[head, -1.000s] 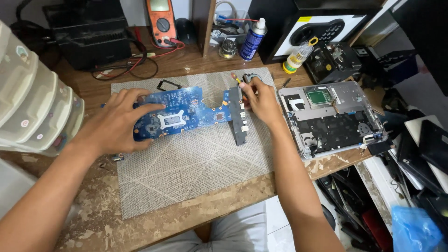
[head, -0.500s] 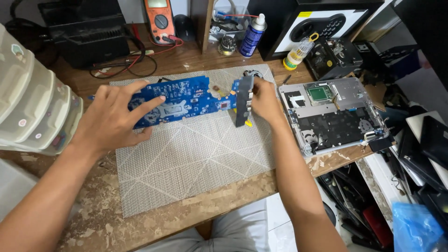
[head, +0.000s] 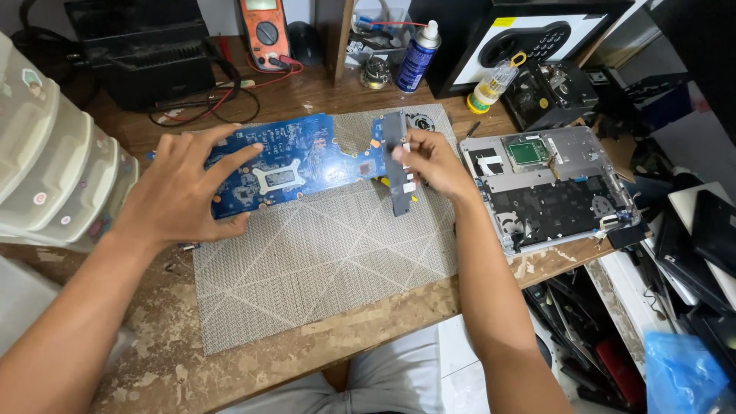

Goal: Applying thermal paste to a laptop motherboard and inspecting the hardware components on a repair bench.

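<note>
A blue laptop motherboard [head: 299, 161] is lifted slightly above a grey patterned mat [head: 322, 253]. My left hand [head: 184, 192] grips the board's left end, fingers spread over its top. My right hand [head: 429, 162] holds the board's right end beside a dark grey metal strip [head: 396, 165] that runs across the board. The fingers pinch around that strip. To the right lies an opened silver laptop base [head: 552, 184] with a green chip area and dark keyboard back.
A white plastic drawer unit [head: 46, 161] stands at the left. At the back are an orange multimeter [head: 264, 27] with red and black leads, a blue spray can [head: 418, 57], a small yellow bottle [head: 491, 86] and a black box [head: 142, 50]. Dark clutter and a blue bag [head: 678, 372] fill the right.
Both hands have lifted the motherboard off the mat and moved it toward the back; the dark strip now stands more upright under my right fingers.
</note>
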